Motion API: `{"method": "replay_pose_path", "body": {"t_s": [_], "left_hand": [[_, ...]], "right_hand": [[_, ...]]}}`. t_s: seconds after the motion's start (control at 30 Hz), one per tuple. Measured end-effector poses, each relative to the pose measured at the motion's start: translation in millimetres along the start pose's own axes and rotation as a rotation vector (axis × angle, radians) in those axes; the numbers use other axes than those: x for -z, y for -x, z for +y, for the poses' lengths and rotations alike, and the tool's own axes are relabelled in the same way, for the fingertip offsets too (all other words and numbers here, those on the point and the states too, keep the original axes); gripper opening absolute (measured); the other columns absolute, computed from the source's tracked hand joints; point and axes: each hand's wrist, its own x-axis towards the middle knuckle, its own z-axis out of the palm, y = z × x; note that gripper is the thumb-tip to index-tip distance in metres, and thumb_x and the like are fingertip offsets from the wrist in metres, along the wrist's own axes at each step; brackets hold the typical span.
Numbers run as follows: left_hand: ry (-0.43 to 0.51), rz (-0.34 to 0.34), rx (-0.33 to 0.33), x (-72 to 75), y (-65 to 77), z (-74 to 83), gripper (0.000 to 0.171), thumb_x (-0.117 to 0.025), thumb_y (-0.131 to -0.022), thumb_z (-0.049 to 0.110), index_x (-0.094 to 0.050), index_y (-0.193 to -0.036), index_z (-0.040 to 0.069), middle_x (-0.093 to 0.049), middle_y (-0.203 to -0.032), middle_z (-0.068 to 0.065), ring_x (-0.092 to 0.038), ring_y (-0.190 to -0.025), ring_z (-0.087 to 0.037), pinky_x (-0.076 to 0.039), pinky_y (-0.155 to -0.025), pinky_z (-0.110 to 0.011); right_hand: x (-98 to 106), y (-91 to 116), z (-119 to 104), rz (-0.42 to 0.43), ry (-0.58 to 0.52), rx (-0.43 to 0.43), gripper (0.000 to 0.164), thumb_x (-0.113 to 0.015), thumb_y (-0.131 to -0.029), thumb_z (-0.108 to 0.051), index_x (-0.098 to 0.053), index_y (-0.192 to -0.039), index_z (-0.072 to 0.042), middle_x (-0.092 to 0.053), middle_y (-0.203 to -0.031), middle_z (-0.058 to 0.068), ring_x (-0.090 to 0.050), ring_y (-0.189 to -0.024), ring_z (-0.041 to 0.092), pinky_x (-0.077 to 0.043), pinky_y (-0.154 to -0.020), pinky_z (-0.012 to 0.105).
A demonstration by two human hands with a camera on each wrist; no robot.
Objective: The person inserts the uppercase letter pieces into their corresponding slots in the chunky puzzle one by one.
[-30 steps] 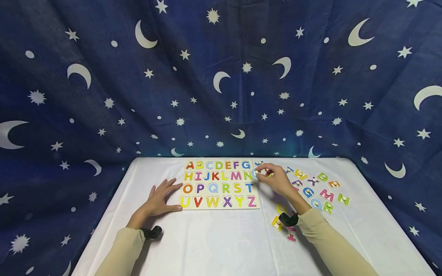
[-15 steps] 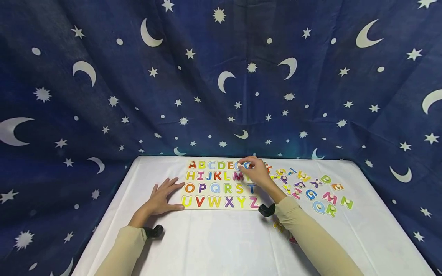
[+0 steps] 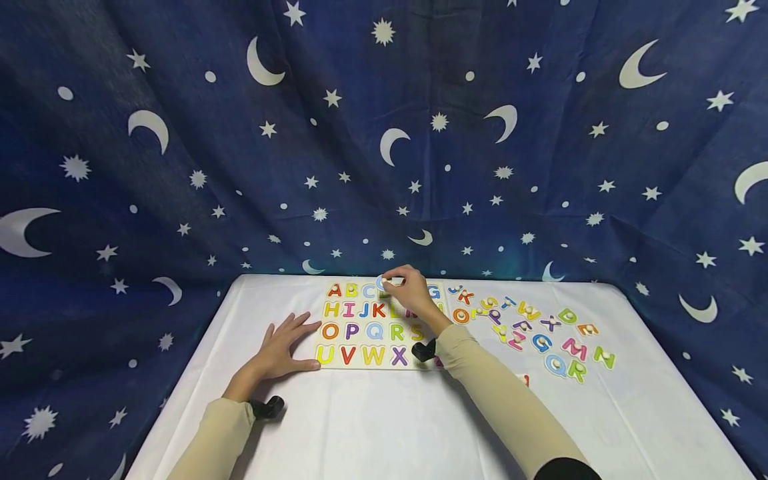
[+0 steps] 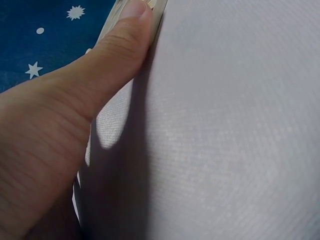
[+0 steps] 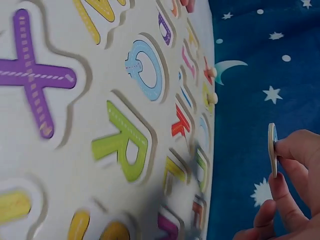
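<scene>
A wooden alphabet puzzle board [image 3: 384,367] lies on the table, with knobbed letters A [image 3: 334,291] and B [image 3: 351,290] in its top row. Above that row, near the C and D recesses, my right hand [image 3: 414,293] pinches a light blue letter puzzle piece [image 3: 382,283]. The right wrist view shows this puzzle piece [image 5: 273,150] edge-on between thumb and fingers, apart from the board. My left hand [image 3: 279,347] rests at the board's left side, fingers spread. Its thumb [image 4: 122,42] touches the board's edge in the left wrist view.
Several loose knobbed letters lie right of the board, among them a blue G [image 3: 541,343], a pink M [image 3: 574,349] and a green N [image 3: 604,357]. A red bit of another piece [image 3: 526,380] shows past the right sleeve. A starry curtain [image 3: 384,167] hangs behind the table.
My right hand has carried the light blue puzzle piece leftward, from the board's right edge to over the C and D recesses. The left hand stays at the board's left side.
</scene>
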Motion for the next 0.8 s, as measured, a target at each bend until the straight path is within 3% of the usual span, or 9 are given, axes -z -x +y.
{"method": "replay_pose_path", "body": {"t_s": [0.1, 0.2, 0.37, 0.57, 0.8], "left_hand": [[-0.001, 0.004, -0.003, -0.6, 0.7, -0.5, 0.094, -0.088, -0.072, 0.057, -0.053, -0.151, 0.020, -0.032, -0.165, -0.016, -0.015, -0.154, -0.046, 0.003, -0.118, -0.074], [0.000, 0.007, -0.004, -0.8, 0.8, -0.7, 0.094, -0.088, -0.072, 0.058, -0.053, -0.151, 0.020, -0.032, -0.165, -0.016, -0.015, -0.154, -0.046, 0.003, -0.118, -0.074], [0.009, 0.005, -0.003, -1.4, 0.6, -0.9, 0.094, -0.088, -0.072, 0.058, -0.053, -0.151, 0.021, -0.031, -0.166, -0.016, -0.013, -0.155, -0.045, 0.004, -0.118, -0.074], [0.000, 0.010, -0.001, -1.3, 0.0, -1.7, 0.094, -0.088, -0.072, 0.058, -0.053, -0.151, 0.023, -0.031, -0.166, -0.015, -0.014, -0.155, -0.045, 0.003, -0.118, -0.073], [0.007, 0.005, -0.002, -1.4, -0.5, -1.3, 0.093, -0.088, -0.072, 0.058, -0.053, -0.151, 0.023, -0.031, -0.166, -0.015, -0.013, -0.155, -0.045, 0.003, -0.118, -0.073]], "right_hand": [[-12, -6, 2, -0.012, 0.015, -0.027, 0.014, -0.077, -0.093, -0.018, -0.080, -0.105, -0.015, -0.066, -0.121, 0.003, -0.056, -0.090, 0.022, -0.051, -0.078, 0.035], [-23, -12, 5, -0.021, 0.032, -0.043, 0.013, -0.077, -0.092, -0.017, -0.081, -0.104, -0.014, -0.067, -0.124, 0.005, -0.060, -0.109, 0.027, -0.051, -0.095, 0.042], [-34, -19, 9, -0.030, 0.085, -0.072, 0.012, -0.076, -0.091, -0.014, -0.081, -0.101, -0.013, -0.067, -0.128, 0.008, -0.050, -0.135, 0.032, -0.037, -0.117, 0.048], [-40, -24, 6, -0.062, 0.140, -0.115, 0.012, -0.076, -0.089, -0.015, -0.081, -0.100, -0.016, -0.065, -0.132, 0.008, -0.048, -0.132, 0.032, -0.040, -0.112, 0.052], [-45, -27, 8, -0.094, 0.222, -0.070, 0.015, -0.074, -0.088, -0.013, -0.081, -0.100, -0.017, -0.068, -0.127, 0.004, -0.051, -0.115, 0.029, -0.042, -0.101, 0.047]]}}
